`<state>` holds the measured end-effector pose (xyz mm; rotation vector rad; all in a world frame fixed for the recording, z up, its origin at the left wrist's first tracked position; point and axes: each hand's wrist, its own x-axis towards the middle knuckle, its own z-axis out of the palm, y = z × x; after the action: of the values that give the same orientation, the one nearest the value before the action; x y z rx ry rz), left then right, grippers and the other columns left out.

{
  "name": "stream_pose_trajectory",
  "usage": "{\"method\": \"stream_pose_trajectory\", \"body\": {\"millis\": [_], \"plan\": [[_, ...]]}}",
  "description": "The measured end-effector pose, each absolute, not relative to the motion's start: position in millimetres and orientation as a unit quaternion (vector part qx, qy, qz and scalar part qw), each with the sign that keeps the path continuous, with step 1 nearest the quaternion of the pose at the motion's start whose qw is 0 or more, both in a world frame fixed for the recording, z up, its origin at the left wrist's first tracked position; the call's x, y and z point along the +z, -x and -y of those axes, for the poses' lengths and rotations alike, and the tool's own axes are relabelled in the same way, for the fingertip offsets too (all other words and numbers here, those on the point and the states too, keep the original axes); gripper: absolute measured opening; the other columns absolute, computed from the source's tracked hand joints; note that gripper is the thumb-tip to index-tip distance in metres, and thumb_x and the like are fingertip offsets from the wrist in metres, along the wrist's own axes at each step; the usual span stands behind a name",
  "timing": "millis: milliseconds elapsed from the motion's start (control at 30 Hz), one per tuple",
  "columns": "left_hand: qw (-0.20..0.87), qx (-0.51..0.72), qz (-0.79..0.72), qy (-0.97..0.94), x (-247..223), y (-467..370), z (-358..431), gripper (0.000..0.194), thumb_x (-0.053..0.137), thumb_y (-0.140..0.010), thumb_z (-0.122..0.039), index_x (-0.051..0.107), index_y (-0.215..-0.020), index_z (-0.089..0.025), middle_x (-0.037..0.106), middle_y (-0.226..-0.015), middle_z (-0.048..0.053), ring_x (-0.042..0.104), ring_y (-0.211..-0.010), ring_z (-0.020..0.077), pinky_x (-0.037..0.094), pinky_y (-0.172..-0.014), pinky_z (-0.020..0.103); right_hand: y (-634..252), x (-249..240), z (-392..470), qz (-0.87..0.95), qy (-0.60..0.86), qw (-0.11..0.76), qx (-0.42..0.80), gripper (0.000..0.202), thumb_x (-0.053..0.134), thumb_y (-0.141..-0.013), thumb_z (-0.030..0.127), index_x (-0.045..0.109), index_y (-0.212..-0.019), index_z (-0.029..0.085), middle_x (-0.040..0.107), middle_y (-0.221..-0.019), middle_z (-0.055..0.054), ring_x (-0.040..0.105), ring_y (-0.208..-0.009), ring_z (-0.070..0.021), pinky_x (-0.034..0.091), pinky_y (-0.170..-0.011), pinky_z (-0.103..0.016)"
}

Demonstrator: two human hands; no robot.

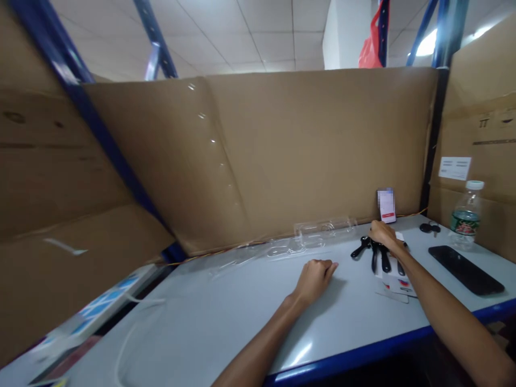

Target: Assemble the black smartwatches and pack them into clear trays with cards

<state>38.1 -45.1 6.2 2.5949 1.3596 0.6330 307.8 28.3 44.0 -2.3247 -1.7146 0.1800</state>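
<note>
My left hand (pixel 315 280) is held low over the grey table (pixel 209 317), its fingers curled in and its thumb pointing right. Nothing shows in it. Further right, my right hand (pixel 382 234) reaches over a cluster of black spoon-like pieces (pixel 386 261), fingers bent together. Whatever those fingers touch or grip is hidden behind the hand. One black piece (pixel 360 248) lies angled out to the left of the cluster. Under the pieces is flat packaging (pixel 397 285) with printed cards in clear plastic.
Clear plastic trays (pixel 296 246) lie along the cardboard back wall (pixel 322 150). A lit phone (pixel 387 206) leans there. On the right are a water bottle (pixel 466 217), a dark phone-like slab (pixel 465 270) and small round black pieces (pixel 429 228). A power strip (pixel 105 303) runs along the left.
</note>
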Motion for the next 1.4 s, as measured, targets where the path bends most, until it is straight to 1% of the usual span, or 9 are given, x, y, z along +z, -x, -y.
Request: {"method": "stream_pose_trajectory", "body": {"millis": [233,400,533,667,800,1000,1167,1300,1400], "plan": [[-0.043,0.141,-0.484,-0.863,36.9,-30.3,47.6,0.029,0.031,-0.101,-0.022,0.057,-0.113,-0.018,0.069,-0.073,0.007,0.065,-0.067,0.0224,0.035,-0.063,0.030,-307.9,42.2,-31.3,0.611,0.784,0.101,0.028,0.031,0.055,-0.090,0.018,0.075,-0.113,0.009,0.070,-0.116,-0.027,0.070,-0.109,-0.0342,0.053,-0.080,-0.037],[-0.107,0.172,-0.574,-0.794,44.6,16.0,5.7,0.050,0.041,-0.087,-0.005,0.047,-0.136,-0.014,0.073,-0.097,0.014,0.068,-0.093,0.0263,0.046,-0.077,0.034,-309.7,50.5,-29.9,0.589,0.784,0.191,-0.048,0.038,0.047,-0.099,0.035,0.076,-0.106,0.013,0.073,-0.107,-0.023,0.070,-0.105,-0.0345,0.053,-0.079,-0.037],[-0.170,0.209,-0.575,-0.773,19.6,65.7,-31.9,0.051,0.047,-0.092,-0.021,0.045,-0.142,-0.010,0.054,-0.144,0.023,0.049,-0.133,0.0331,0.040,-0.106,0.046,-306.8,56.1,-26.9,0.597,0.772,0.208,-0.063,0.034,0.047,-0.098,0.032,0.077,-0.102,0.016,0.075,-0.104,-0.019,0.072,-0.102,-0.0326,0.052,-0.076,-0.034],[-0.154,0.182,-0.537,-0.809,-7.7,90.2,-53.2,0.063,0.041,-0.098,-0.040,0.034,-0.154,-0.012,0.042,-0.157,0.020,0.033,-0.148,0.0333,0.026,-0.118,0.053,-300.9,59.4,-23.9,0.588,0.780,0.207,-0.055,0.033,0.046,-0.098,0.029,0.077,-0.107,0.018,0.074,-0.109,-0.018,0.071,-0.104,-0.0299,0.052,-0.078,-0.032],[-0.108,0.159,-0.501,-0.844,-11.8,85.7,-51.5,0.069,0.052,-0.092,-0.046,0.039,-0.153,-0.017,0.052,-0.148,0.019,0.041,-0.142,0.0339,0.021,-0.120,0.054,-298.7,64.3,-19.6,0.587,0.779,0.216,-0.050,0.034,0.047,-0.098,0.032,0.077,-0.109,0.020,0.075,-0.109,-0.016,0.070,-0.105,-0.0277,0.051,-0.080,-0.030],[0.024,0.180,-0.475,-0.861,2.0,61.9,-24.9,0.069,0.049,-0.092,-0.058,0.042,-0.152,-0.022,0.059,-0.131,0.017,0.056,-0.120,0.0335,0.038,-0.106,0.047,-302.0,73.8,-13.6,0.572,0.782,0.244,-0.044,0.033,0.048,-0.098,0.033,0.077,-0.107,0.022,0.075,-0.109,-0.014,0.069,-0.106,-0.0253,0.049,-0.080,-0.026],[0.005,0.177,-0.488,-0.855,4.7,44.2,-10.6,0.056,0.048,-0.095,-0.044,0.048,-0.144,-0.018,0.063,-0.115,0.017,0.062,-0.106,0.0305,0.044,-0.093,0.040,-303.9,79.6,-12.5,0.567,0.777,0.273,-0.032,0.030,0.050,-0.097,0.032,0.076,-0.109,0.022,0.075,-0.111,-0.013,0.068,-0.109,-0.0252,0.048,-0.082,-0.027],[-0.001,0.167,-0.531,-0.831,8.3,40.5,-8.0,0.030,0.045,-0.096,-0.036,0.063,-0.114,-0.020,0.068,-0.101,0.013,0.065,-0.084,0.0253,0.041,-0.071,0.030,-311.0,83.7,-11.1,0.560,0.766,0.312,-0.043,0.032,0.048,-0.098,0.031,0.076,-0.109,0.022,0.075,-0.109,-0.012,0.068,-0.107,-0.0241,0.047,-0.083,-0.026],[0.017,0.208,-0.555,-0.805,13.4,41.9,-6.9,0.028,0.039,-0.098,-0.038,0.058,-0.085,-0.022,0.068,-0.074,0.007,0.064,-0.070,0.0225,0.034,-0.062,0.028,-318.5,84.6,-9.2,0.556,0.768,0.315,-0.047,0.031,0.049,-0.097,0.032,0.076,-0.108,0.023,0.075,-0.108,-0.011,0.069,-0.104,-0.0243,0.046,-0.080,-0.026]]}}
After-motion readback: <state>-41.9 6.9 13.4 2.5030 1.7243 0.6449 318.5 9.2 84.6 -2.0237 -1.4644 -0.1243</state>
